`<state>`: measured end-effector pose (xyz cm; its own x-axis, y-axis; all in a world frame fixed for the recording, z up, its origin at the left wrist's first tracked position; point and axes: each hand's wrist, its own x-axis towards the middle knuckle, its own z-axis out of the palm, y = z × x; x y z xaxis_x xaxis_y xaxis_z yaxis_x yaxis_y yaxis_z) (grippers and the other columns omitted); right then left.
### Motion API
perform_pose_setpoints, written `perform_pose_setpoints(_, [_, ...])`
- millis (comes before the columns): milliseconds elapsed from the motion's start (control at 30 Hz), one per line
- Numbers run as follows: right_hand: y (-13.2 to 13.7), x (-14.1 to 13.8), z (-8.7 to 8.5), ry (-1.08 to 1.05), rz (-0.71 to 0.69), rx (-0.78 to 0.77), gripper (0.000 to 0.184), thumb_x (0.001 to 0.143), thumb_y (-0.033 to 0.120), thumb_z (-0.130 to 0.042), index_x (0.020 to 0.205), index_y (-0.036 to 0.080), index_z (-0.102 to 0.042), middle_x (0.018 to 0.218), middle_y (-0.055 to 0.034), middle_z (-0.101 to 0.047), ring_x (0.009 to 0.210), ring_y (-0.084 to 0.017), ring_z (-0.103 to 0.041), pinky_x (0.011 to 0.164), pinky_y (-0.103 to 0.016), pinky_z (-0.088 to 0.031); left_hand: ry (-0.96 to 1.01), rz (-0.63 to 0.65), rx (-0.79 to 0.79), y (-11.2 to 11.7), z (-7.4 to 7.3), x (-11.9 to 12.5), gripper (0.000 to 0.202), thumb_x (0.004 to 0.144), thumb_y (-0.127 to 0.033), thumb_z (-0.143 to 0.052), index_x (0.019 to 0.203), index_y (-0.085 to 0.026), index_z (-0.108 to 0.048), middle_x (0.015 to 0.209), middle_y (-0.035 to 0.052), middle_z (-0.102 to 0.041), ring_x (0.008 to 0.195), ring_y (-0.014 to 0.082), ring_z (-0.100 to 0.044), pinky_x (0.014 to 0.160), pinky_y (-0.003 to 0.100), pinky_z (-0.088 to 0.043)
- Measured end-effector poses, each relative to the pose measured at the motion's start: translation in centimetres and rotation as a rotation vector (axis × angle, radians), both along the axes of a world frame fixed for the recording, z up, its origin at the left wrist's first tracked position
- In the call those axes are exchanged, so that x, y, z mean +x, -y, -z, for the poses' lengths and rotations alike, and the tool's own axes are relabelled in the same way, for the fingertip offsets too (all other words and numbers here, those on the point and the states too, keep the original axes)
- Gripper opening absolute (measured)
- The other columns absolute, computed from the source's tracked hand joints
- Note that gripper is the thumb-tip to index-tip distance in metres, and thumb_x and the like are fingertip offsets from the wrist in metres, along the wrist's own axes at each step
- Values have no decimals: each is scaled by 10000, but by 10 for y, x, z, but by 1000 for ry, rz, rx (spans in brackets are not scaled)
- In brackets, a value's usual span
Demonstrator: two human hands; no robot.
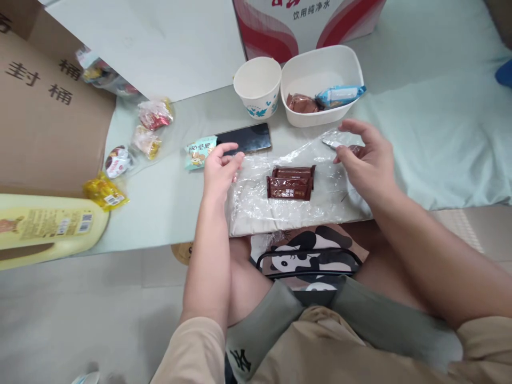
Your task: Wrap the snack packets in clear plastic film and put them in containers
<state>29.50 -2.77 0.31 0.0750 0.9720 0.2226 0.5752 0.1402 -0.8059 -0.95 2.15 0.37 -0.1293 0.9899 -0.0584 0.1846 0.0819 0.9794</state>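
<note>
My left hand (pixel 221 173) hovers at the left edge of a clear plastic sheet (pixel 252 210), fingers curved and apart, near a dark phone (pixel 252 137) and a pale green snack packet (pixel 200 152). Two brown wrapped bars, a front bar (pixel 288 189) and a back bar (pixel 306 172), lie side by side on the sheet. My right hand (pixel 366 157) is over the sheet's right part, its index finger raised off the thumb. A thin silver-grey tool (pixel 331 144) sticks out past the thumb; its other end is hidden in the hand. Something brown shows behind the fingers.
Behind the sheet stand a paper cup (pixel 258 85) and a white tub (pixel 324 120) containing brown and blue packets. Leftward are several wrapped snacks, including a yellow packet (pixel 106 192), a yellow jug (pixel 52 226) and a cardboard box (pixel 52 112). A red-and-white carton (pixel 308 26) stands behind.
</note>
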Motion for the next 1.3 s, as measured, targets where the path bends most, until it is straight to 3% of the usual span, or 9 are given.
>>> perform_pose_setpoints(100, [0,2,5,34,-41,12,537,999,379,-462,1536,360,-442,1417,-115,-628,797,-256,-744,676,-456,-613,-3,-17,28,1,-1,1,390,745,-555,-813,772,-233,-594,557,-46,-547,374,61,-357,352,230,-240])
perform_pose_setpoints(233, [0,3,7,27,-40,11,515,1003,379,-470,1517,360,-461,1399,-97,-643,813,-228,-738,674,-403,-621,20,-57,82,0,-1,-3,385,788,-580,-773,823,-244,-588,581,-45,-561,389,63,-371,372,222,-272])
perform_pose_setpoints(467, [-1,2,6,-29,5,12,470,972,341,-524,1442,339,-541,1379,-91,-659,776,-204,-727,655,-373,-619,-57,93,90,4,-8,-11,265,711,-305,-837,904,-233,-669,667,-28,-585,518,94,-500,452,221,-387])
perform_pose_setpoints(633, [0,2,6,-42,-7,7,465,974,344,-525,1439,333,-543,1387,-98,-646,821,-231,-740,673,-399,-620,-58,13,105,4,-5,-14,264,835,-446,-766,826,-231,-614,703,-13,-612,500,88,-517,447,223,-392])
perform_pose_setpoints(833, [0,5,11,52,-39,32,469,1023,410,-442,1489,364,-473,1411,-95,-628,834,-227,-741,646,-379,-609,-132,-13,197,1,1,-18,364,838,-547,-755,820,-224,-588,1140,72,-696,956,160,-695,706,248,-551])
perform_pose_setpoints(933, [0,3,11,29,-29,39,461,1023,399,-429,1478,356,-487,1388,-85,-641,820,-218,-737,671,-385,-620,-96,-68,267,0,-2,-19,369,850,-556,-727,807,-223,-572,1109,68,-692,1057,169,-680,818,267,-560])
perform_pose_setpoints(1067, [0,-4,5,-65,-6,11,435,987,346,-488,1417,343,-554,1374,-78,-653,762,-197,-718,706,-397,-628,40,-90,206,1,-11,-15,418,833,-624,-693,806,-243,-523,903,40,-658,853,152,-664,662,262,-523])
perform_pose_setpoints(1167, [2,-8,0,-85,5,10,442,980,331,-490,1416,349,-563,1376,-80,-654,756,-196,-708,727,-407,-628,163,-138,118,4,-20,-10,463,742,-611,-766,780,-244,-488,828,19,-611,612,102,-531,459,241,-335])
perform_pose_setpoints(1300, [4,-9,1,-41,-22,27,456,986,332,-474,1436,340,-545,1385,-89,-649,776,-202,-714,716,-400,-621,282,-227,97,6,-30,-4,438,714,-515,-781,754,-236,-446,778,-20,-564,456,42,-300,416,259,-119])
